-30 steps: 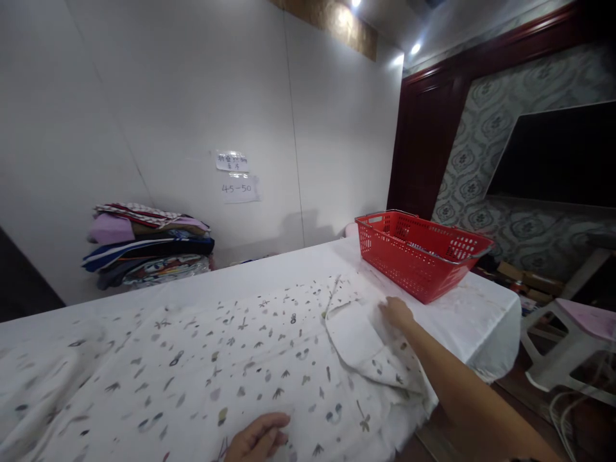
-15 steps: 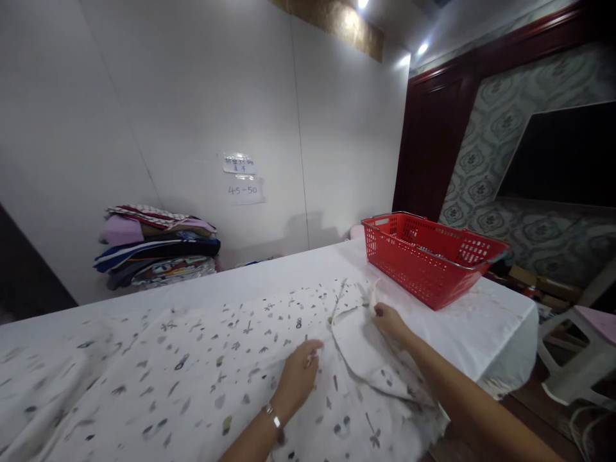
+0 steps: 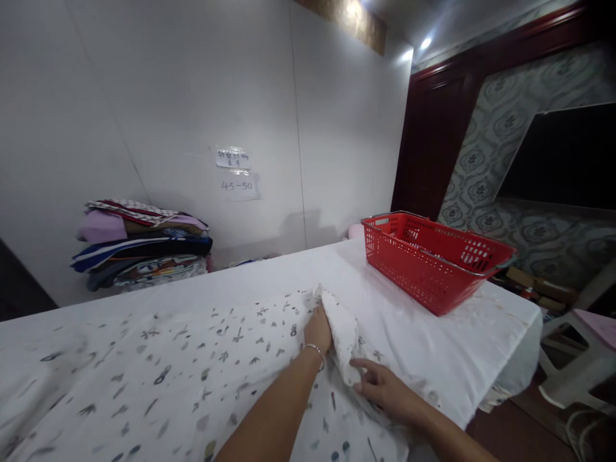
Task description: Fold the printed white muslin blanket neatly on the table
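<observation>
Because the cloth looks thin, it should handle light and limp | best hold: folded edge | left hand, right hand there; cannot tell whether gripping

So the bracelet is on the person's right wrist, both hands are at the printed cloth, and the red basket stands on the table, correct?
Not quite: the head view shows the bracelet on the left wrist, not the right. The rest holds: the left hand and right hand are both at the printed cloth, and the red basket stands on the table.
</observation>
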The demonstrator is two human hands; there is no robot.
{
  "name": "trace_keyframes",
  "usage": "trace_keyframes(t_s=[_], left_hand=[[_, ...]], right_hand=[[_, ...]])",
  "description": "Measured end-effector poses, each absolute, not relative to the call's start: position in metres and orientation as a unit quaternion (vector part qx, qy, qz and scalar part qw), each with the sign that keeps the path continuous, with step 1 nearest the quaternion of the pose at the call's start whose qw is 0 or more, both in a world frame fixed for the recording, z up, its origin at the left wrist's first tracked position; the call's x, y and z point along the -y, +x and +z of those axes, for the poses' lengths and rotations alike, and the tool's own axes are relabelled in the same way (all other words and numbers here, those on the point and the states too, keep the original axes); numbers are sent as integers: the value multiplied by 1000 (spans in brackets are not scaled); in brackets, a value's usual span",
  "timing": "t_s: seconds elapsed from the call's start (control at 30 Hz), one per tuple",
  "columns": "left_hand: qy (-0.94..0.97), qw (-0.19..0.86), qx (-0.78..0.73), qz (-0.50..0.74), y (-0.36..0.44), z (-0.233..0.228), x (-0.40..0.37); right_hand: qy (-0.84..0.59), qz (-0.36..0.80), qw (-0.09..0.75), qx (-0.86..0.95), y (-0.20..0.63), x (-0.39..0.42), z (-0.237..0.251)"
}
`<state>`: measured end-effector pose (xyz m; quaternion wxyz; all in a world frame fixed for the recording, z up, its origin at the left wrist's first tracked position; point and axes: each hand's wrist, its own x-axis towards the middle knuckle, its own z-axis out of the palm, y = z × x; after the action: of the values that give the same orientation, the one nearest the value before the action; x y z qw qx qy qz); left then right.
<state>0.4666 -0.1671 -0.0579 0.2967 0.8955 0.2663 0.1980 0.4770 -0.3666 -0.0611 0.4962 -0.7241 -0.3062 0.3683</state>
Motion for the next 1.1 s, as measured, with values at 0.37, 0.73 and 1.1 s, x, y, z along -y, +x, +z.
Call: trace_keyframes(t_s=[0.37, 0.73, 1.1], left_hand=[[797, 482, -289, 222, 412, -42, 172], [310, 839, -361, 265, 252, -32, 183], [699, 501, -370, 352, 215, -26, 227]], right_hand=[[-593, 385, 703, 76, 504, 299, -55], [-603, 222, 721, 259, 461, 337, -6], [-710, 67, 444, 543, 371, 321, -17]])
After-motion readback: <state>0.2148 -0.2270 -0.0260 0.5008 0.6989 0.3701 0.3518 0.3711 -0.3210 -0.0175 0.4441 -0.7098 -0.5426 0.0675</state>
